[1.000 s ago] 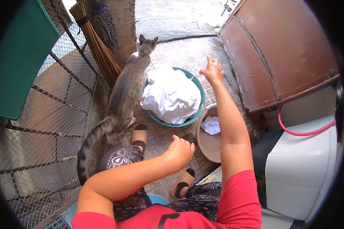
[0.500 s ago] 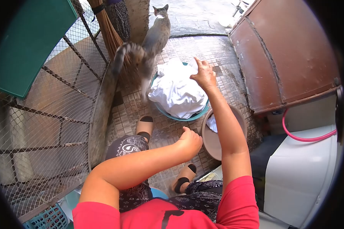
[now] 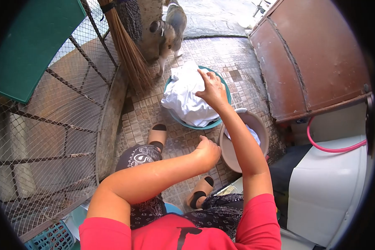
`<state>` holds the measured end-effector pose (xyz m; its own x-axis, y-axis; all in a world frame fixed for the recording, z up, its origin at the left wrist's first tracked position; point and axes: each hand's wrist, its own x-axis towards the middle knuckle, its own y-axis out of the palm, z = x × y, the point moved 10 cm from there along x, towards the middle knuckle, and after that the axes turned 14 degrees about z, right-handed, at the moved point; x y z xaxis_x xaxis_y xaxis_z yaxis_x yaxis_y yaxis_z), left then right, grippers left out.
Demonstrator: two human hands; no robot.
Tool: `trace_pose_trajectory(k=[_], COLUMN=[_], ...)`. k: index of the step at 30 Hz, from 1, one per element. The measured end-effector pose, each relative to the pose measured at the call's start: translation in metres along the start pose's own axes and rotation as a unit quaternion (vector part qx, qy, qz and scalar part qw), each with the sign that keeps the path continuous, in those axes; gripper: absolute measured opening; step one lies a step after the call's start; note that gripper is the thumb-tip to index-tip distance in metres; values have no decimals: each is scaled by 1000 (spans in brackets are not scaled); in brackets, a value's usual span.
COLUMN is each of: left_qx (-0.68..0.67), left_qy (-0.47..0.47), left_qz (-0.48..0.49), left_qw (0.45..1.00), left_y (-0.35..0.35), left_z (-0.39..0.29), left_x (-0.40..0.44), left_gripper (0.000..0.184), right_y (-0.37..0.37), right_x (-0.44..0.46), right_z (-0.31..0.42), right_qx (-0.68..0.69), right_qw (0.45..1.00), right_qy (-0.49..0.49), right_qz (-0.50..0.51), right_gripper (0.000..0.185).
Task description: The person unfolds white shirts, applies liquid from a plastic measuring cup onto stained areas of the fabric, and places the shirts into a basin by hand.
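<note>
Below the white cloth heap, my left hand [image 3: 208,152] hangs over the tiles with its fingers curled in and nothing showing in them. My right hand [image 3: 213,88] is over the right part of the white cloth [image 3: 187,98], its thumb and fingers curved round something pale that blends into the cloth and cannot be made out. The cloth is piled in a teal basin [image 3: 226,89] on the floor. Beside it a beige tub [image 3: 231,152], partly behind my right forearm, has a smaller white cloth [image 3: 252,134] inside.
A striped cat [image 3: 175,25] stands at the top, near a stick broom [image 3: 127,48]. Wire mesh [image 3: 50,137] lines the left side. To the right are a brown metal panel [image 3: 321,50], a pink hose [image 3: 337,151] and a white appliance [image 3: 325,183]. A blue basket [image 3: 50,238] sits at lower left.
My right hand has come down and left from beside the basin to over the cloth. The cat has walked away toward the top. My left hand keeps its curl; the view has shifted.
</note>
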<state>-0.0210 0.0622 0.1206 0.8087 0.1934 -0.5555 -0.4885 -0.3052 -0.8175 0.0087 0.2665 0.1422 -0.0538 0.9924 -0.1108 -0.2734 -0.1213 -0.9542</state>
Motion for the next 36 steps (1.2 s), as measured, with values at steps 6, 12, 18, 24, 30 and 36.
trace_pose_trajectory(k=[6, 12, 18, 24, 30, 36], left_qx=[-4, 29, 34, 28, 28, 24], left_qy=[12, 18, 11, 41, 26, 29], left_qz=[-2, -9, -12, 0, 19, 22], left_qw=[1000, 999, 999, 999, 999, 999], left_y=[-1, -3, 1, 5, 4, 3], left_z=[-3, -9, -13, -23, -19, -20], left_x=[-3, -7, -8, -10, -7, -8], left_gripper=[28, 30, 29, 29, 32, 29], right_y=[-5, -5, 6, 34, 48, 32], right_x=[-32, -54, -70, -79, -68, -36], right_z=[-32, -72, -77, -61, -45, -53], right_qx=[-12, -29, -32, -25, -48, -64], right_qw=[1000, 998, 998, 999, 998, 997], right_qy=[19, 47, 45, 21, 23, 30], right_qz=[12, 9, 20, 27, 43, 7], right_gripper=[81, 82, 83, 84, 83, 80])
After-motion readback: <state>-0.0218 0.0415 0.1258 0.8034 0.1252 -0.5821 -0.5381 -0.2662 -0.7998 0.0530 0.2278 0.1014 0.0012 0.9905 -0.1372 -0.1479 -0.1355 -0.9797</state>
